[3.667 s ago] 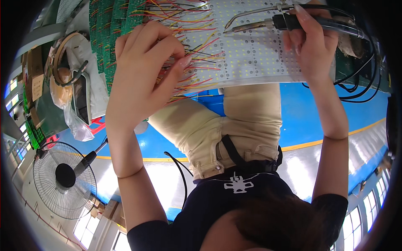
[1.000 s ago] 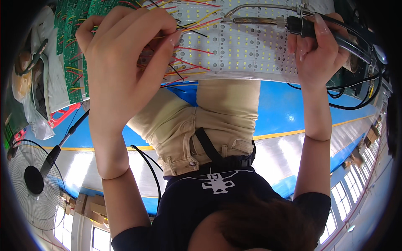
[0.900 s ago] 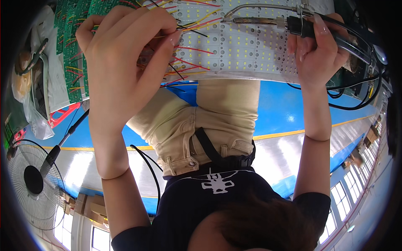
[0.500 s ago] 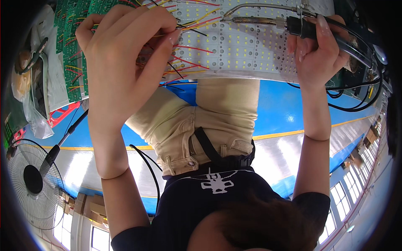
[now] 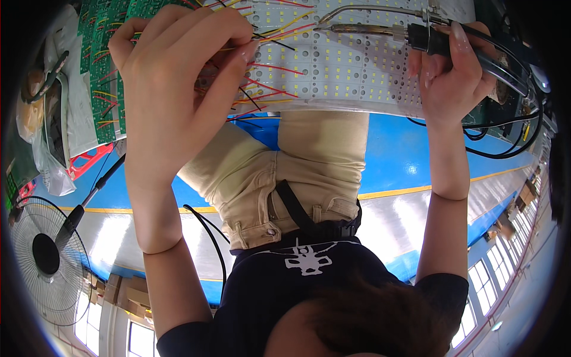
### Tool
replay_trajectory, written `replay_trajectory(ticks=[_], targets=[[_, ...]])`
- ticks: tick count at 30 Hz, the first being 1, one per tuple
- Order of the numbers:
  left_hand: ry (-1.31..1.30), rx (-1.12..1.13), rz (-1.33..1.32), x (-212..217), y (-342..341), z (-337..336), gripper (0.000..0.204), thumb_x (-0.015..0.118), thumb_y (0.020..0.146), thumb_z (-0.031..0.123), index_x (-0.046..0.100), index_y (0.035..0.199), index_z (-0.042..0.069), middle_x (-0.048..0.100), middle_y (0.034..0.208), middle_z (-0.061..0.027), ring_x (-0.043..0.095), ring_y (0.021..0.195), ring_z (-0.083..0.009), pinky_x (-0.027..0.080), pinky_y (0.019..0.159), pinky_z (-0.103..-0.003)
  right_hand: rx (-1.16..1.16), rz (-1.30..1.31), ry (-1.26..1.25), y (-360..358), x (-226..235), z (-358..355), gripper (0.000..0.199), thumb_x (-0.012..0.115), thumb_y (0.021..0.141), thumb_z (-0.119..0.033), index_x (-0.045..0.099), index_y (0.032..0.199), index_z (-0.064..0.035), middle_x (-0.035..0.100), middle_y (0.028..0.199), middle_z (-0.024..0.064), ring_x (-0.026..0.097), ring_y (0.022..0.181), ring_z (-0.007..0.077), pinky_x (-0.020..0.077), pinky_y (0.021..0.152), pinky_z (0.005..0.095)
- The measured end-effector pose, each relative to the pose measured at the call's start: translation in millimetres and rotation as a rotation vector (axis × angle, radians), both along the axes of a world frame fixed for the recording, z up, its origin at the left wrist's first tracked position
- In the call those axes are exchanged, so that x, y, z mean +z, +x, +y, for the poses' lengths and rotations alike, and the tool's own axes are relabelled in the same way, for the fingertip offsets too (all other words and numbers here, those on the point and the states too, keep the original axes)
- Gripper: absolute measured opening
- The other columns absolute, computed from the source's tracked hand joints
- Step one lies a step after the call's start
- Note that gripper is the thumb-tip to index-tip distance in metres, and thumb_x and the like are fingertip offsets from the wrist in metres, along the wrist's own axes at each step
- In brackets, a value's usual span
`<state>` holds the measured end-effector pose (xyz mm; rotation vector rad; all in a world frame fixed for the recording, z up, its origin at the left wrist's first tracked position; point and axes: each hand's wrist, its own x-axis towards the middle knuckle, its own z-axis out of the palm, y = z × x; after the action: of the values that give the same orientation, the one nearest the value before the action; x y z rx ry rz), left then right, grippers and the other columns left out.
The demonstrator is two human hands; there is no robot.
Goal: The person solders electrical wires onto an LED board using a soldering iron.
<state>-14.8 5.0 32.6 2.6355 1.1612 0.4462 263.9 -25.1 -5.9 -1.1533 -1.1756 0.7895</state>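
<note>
The white LED panel (image 5: 357,65) lay at the top centre of the frame with many red and yellow wires (image 5: 267,89) already fixed to it. The left hand (image 5: 178,89), its grip pinched on those wires at upper left, steadied them. The right hand (image 5: 452,77), at upper right, gripped a soldering iron (image 5: 380,31) whose tip hovered over bare pads, so I judged the wiring partly done.

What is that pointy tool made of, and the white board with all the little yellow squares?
The soldering tool looks like shiny bare metal along its thin rod, with a dark, matte handle, probably plastic or rubber, gripped by the right hand. The white board seems a stiff, flat panel with a matte white coating; whether metal or fibreglass lies underneath is unclear. The left hand pinches thin wires, apparently plastic-coated.
</note>
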Motion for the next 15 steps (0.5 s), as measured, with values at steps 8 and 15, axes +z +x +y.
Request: replay_trajectory(ticks=[8,15], targets=[[0.011,0.000,-0.012,-1.7,-0.8,-0.1,0.005,0.067,0.084,0.011,0.067,0.089,0.011,0.065,0.082,0.0031,0.059,0.083,-0.0151,0.027,0.088,-0.036,0.038,0.026,0.011,-0.8,2.2,2.2,0.020,0.042,0.096,-0.008,0.052,0.080,-0.0019,0.031,0.043,0.0026,0.028,0.032,0.0123,0.0368,0.034,0.0317],[0.016,-0.007,-0.009,-0.4,-0.4,0.0,0.005,0.067,0.084,0.012,0.067,0.090,0.010,0.066,0.084,0.0027,0.059,0.085,-0.0154,0.027,0.088,-0.036,0.030,0.022,0.032,-2.1,2.8,1.8,0.019,0.043,0.096,-0.008,0.051,0.079,-0.0028,0.031,0.043,0.0023,0.028,0.032,0.0124,0.0362,0.034,0.0314]])
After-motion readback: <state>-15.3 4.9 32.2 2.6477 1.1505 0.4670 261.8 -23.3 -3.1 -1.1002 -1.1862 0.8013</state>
